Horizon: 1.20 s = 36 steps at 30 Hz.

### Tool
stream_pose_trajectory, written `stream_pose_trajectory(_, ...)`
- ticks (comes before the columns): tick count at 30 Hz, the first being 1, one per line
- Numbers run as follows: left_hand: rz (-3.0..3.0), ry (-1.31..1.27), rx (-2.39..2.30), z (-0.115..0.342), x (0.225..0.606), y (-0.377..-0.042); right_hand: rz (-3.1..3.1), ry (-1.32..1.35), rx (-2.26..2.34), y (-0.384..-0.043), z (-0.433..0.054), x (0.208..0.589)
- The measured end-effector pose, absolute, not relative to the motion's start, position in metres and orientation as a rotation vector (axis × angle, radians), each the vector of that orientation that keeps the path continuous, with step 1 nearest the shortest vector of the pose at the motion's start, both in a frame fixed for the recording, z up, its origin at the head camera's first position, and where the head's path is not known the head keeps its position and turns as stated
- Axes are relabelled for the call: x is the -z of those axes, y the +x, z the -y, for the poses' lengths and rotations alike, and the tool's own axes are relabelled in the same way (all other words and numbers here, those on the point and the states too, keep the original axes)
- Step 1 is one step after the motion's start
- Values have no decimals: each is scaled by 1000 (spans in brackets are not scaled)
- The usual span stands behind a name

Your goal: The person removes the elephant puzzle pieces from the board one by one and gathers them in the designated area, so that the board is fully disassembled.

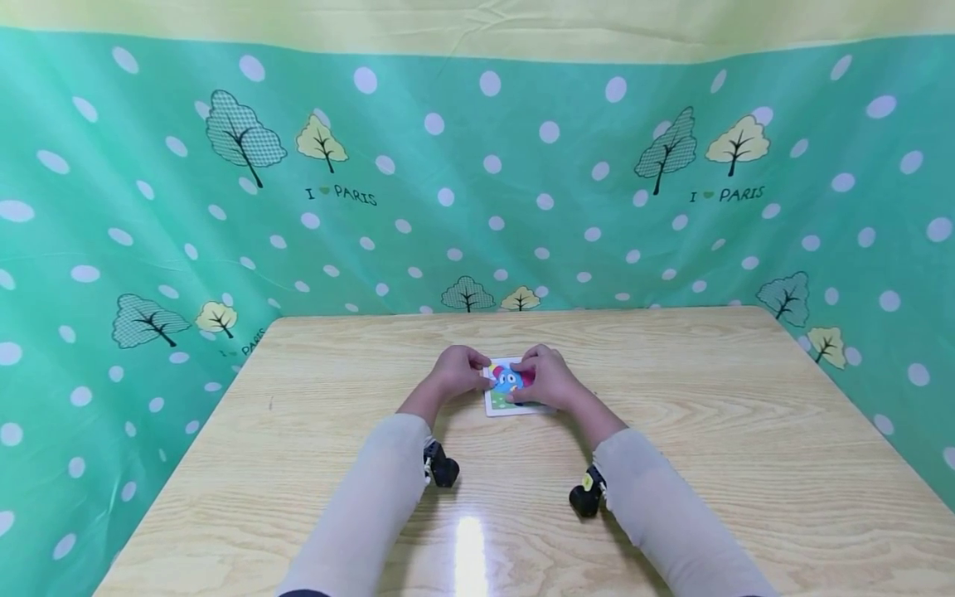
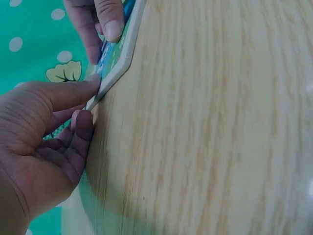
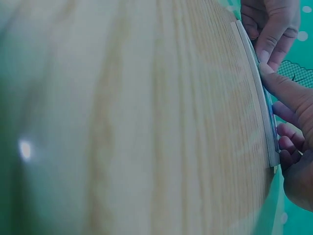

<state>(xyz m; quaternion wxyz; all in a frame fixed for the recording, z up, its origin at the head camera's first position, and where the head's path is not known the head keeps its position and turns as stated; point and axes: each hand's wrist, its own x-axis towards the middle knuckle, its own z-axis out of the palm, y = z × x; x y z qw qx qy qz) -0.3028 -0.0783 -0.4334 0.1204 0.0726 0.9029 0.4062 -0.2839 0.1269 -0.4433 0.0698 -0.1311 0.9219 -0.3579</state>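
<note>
A flat board with a blue animal face lies on the bench. The left hand pinches the board's left edge. The right hand bends over the board's right side; I cannot tell if it pinches.

White-edged cartoon board, flat on table

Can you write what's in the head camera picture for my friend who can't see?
A left hand and right hand touch a cartoon picture board showing a blue face, on a wooden table. Behind hangs a green dotted curtain printed with trees and "PARIS".
</note>
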Motion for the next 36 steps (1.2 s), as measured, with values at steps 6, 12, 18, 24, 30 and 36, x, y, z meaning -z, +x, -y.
stream_pose_trajectory(6, -2641, 218, -1153, 76, 428, -301, -2776, -395, 1073, -284, -127, 444)
stream_pose_trajectory(12, -2607, 202, -1198, 76, 428, -300, -2773, -377, 1081, -283, -126, 442)
stream_pose_trajectory(18, -2583, 181, -1237, 76, 431, -301, -2766, -369, 1078, -283, -126, 442)
stream_pose_trajectory(24, -2575, 176, -1270, 76, 433, -302, -2766, -378, 1068, -285, -127, 443)
stream_pose_trajectory(30, -2571, 170, -1294, 75, 434, -302, -2764, -370, 1075, -284, -127, 442)
stream_pose_trajectory(36, -2582, 153, -1341, 73, 436, -301, -2767, -361, 1077, -282, -127, 441)
